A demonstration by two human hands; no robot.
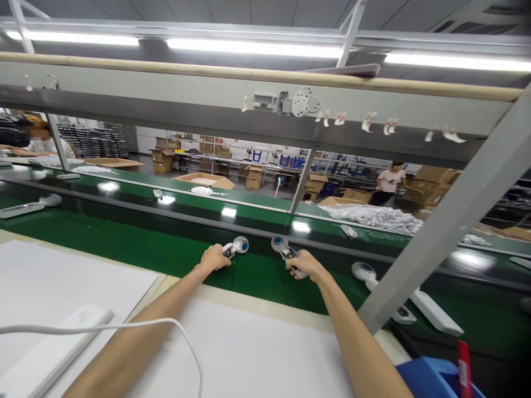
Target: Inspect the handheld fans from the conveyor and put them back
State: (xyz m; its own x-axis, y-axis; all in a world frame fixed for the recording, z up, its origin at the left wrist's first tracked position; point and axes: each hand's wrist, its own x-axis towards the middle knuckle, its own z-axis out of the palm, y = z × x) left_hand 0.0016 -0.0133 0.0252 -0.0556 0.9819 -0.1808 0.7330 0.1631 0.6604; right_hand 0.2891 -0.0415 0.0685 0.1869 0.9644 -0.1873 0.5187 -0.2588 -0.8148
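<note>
Both my arms reach out over a green conveyor belt. My left hand is closed around a white device with a round head that has a blue-marked ring. A similar white device is gripped in my right hand, its round head pointing up and left. The two round heads face each other a short way apart. On the belt to the right lies another round-headed device, partly hidden behind a slanted post. One more such device lies at the far left.
White sheets cover the near table, with a long white power strip and a cable at left. A grey post slants across the right. A blue bin stands front right. People and cartons are beyond.
</note>
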